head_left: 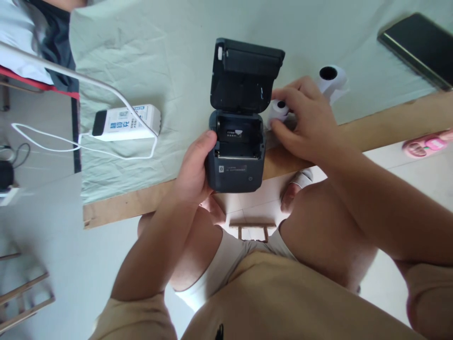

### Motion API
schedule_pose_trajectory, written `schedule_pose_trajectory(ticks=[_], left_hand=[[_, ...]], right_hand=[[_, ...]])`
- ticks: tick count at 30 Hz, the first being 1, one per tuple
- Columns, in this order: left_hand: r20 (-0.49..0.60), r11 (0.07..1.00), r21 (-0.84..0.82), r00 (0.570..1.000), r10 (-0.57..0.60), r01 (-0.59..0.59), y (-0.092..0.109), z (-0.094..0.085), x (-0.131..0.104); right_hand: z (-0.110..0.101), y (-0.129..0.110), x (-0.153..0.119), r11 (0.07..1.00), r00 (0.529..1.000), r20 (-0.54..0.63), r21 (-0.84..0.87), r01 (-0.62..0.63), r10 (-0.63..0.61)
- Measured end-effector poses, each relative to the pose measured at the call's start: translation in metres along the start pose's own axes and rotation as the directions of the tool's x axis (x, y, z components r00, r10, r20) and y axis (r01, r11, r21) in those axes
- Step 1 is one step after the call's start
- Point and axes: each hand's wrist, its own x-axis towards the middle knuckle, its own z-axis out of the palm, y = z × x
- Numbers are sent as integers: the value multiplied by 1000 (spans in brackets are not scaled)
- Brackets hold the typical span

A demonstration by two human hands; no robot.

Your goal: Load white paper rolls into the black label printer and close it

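Note:
A dark portable label printer point(236, 172) is at the table's front edge with its lid point(244, 78) swung up, so the paper bay shows with no roll in it. My left hand point(194, 163) grips the printer's left side, thumb on the upper edge. Just right of the printer, my right hand point(306, 118) pinches a small white paper roll point(278, 111) between thumb and fingers. Behind that hand stands a larger white paper roll point(334, 85) with a dark core and a loose end.
A white power bank point(127, 123) with a white cable point(116, 92) lies at left on the green cloth point(170, 56). At the far right is a dark flat case point(421, 49). The wooden table edge point(382, 115) runs in front of me. A person's clothing point(56, 42) shows at upper left.

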Motion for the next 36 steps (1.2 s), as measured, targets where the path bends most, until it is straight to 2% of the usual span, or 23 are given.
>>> schedule_pose_trajectory(ticks=[6, 12, 16, 18, 20, 23, 25, 27, 29, 32, 36], left_hand=[[1, 1000, -12, 1000, 1, -1, -2, -2, 2], [35, 1000, -9, 999, -9, 10, -2, -6, 5], [50, 1000, 8, 999, -12, 12, -2, -5, 6], [53, 999, 21, 998, -29, 28, -1, -5, 6], [56, 999, 39, 998, -35, 32, -1, -6, 6], [87, 994, 105, 996, 11, -20, 0, -7, 4], [120, 981, 171, 990, 68, -88, 1, -8, 3], [138, 964, 221, 984, 116, -145, 2, -9, 2], [145, 958, 242, 982, 120, -153, 3, -9, 1], [126, 966, 230, 988, 93, -120, 4, -8, 0], [106, 973, 210, 991, 77, -98, 5, -6, -1]], right_hand=[[2, 5, -4, 1000, 1000, 23, 16, 11, -11], [16, 19, -2, 995, 996, -78, 85, 47, -40], [9, 18, -2, 972, 983, -175, 214, 100, -62], [2, 14, -3, 938, 962, -268, 317, 137, -50], [-3, 7, -5, 903, 916, -394, 364, 228, -73], [-6, -10, -10, 876, 839, -508, 294, 383, -196], [-6, -24, -14, 870, 833, -478, 241, 430, -279], [-6, -37, -18, 894, 872, -382, 200, 400, -305], [-5, -45, -20, 934, 914, -292, 131, 331, -283], [-2, -47, -19, 960, 932, -262, 54, 275, -252], [4, -40, -14, 966, 956, -201, 105, 236, -212]])
